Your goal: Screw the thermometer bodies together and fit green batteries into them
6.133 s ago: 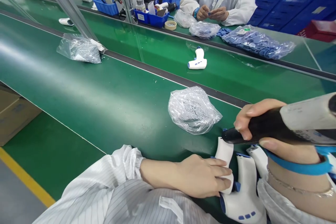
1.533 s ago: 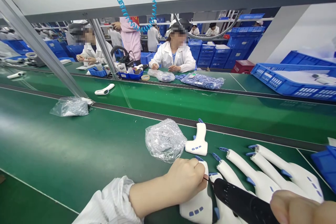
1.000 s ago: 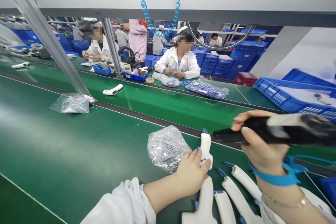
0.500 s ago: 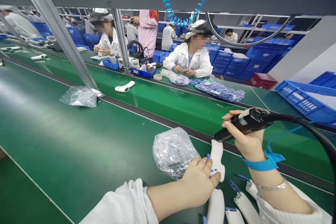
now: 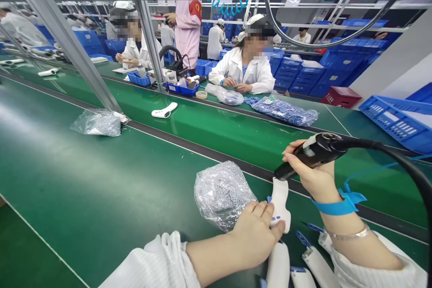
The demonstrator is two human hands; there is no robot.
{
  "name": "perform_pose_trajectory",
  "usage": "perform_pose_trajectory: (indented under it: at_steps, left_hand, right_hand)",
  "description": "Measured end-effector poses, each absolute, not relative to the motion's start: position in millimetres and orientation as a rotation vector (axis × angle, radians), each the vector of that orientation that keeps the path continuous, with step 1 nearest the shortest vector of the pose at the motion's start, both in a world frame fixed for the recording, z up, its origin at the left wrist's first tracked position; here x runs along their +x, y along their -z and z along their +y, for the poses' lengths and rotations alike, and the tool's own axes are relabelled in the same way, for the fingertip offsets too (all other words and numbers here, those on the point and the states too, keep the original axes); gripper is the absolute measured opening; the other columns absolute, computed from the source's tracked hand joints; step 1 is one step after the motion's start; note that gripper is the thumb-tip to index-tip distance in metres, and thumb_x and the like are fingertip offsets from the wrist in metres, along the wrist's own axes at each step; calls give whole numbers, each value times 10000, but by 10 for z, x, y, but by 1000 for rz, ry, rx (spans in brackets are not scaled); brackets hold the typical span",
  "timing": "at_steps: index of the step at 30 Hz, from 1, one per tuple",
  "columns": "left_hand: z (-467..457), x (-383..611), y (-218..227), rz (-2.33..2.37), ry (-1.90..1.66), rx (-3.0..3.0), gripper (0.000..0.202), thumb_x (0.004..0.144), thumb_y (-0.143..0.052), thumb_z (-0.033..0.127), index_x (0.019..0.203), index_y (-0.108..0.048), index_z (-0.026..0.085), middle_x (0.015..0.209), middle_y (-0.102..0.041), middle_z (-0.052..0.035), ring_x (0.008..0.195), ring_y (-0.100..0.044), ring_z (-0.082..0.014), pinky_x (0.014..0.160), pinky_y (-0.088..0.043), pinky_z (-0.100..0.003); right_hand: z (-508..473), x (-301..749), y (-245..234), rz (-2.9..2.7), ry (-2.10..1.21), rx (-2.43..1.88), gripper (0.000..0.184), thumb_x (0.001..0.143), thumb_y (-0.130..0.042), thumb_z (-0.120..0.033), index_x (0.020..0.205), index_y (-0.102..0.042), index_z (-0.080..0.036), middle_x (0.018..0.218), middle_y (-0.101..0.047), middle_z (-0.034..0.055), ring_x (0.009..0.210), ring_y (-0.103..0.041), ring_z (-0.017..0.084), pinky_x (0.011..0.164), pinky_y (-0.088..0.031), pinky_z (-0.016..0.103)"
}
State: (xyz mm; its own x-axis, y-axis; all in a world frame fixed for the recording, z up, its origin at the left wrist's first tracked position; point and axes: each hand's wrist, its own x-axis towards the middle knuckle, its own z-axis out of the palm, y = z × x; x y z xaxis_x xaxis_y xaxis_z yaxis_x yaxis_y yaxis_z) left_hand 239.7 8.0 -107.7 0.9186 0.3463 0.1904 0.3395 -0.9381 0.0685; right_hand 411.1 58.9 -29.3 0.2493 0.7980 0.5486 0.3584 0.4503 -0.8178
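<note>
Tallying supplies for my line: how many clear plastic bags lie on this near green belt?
2. One clear plastic bag lies beside the left hand; the other sits at the far edge of the green belt, by the metal upright.

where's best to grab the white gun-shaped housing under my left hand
Take its narrow upper neck with the fingers, coming from the right. The left hand already covers the wider lower part, and the plastic bag crowds its left side. The right looks freer, though the black electric screwdriver sits just above the tip, so mind that.
</note>
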Motion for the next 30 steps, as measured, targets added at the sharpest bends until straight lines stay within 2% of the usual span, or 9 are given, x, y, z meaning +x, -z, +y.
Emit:
perform_pose_trajectory:
  at_steps: [11, 17, 21, 26, 28, 30]
  left_hand:
    - [58, 2429, 1129, 573, -346, 2996, 319, 901, -381, 290, 1174, -489, 167, 1261, -472, -176, 1108, -477, -273, 880, -347, -371]
    - [75, 2428, 1171, 568, -345, 2947, 315, 907, -363, 272, 1189, -469, 179, 1246, -476, -167, 1113, -464, -276, 908, -342, -394]
    - [129, 2419, 1172, 582, -371, 2926, 286, 879, -424, 273, 1149, -504, 226, 1203, -512, -117, 1085, -483, -278, 855, -391, -388]
    - [182, 2379, 1171, 569, -347, 2851, 368, 812, -512, 260, 1178, -494, 285, 1204, -507, -77, 1068, -479, -273, 854, -393, -407]
    - [198, 2375, 1177, 556, -345, 2832, 367, 815, -485, 207, 1174, -504, 280, 1200, -510, -82, 1041, -489, -266, 832, -401, -407]
    - [215, 2382, 1182, 543, -344, 2814, 388, 810, -453, 149, 1171, -511, 277, 1207, -508, -85, 1036, -487, -265, 826, -399, -413]
  right_hand:
    - [743, 4165, 322, -1319, -505, -1146, 264, 650, -684, -292, 835, -546, -165, 679, -549, 20, 555, -534, 162, 538, -470, 235]
    - [713, 4160, 333, -1253, -416, -1155, 315, 640, -702, -330, 812, -524, -135, 661, -539, 18, 532, -527, 153, 522, -470, 242]
    - [500, 4156, 125, -1213, -309, -1192, 368, 620, -713, -362, 838, -540, -121, 764, -574, 73, 680, -580, 211, 661, -506, 322]
    - [-334, 4546, -428, -1005, 75, -1219, 414, 657, -536, -422, 987, -464, -183, 889, -561, 68, 877, -561, 233, 842, -448, 375]
    - [-778, 4788, -608, -1021, 237, -1412, 426, 669, -530, -434, 1007, -517, -175, 852, -569, 78, 812, -569, 260, 793, -457, 383]
    - [-1202, 4994, -691, -1060, 360, -1690, 441, 652, -579, -466, 967, -593, -158, 783, -576, 84, 641, -567, 272, 625, -472, 378]
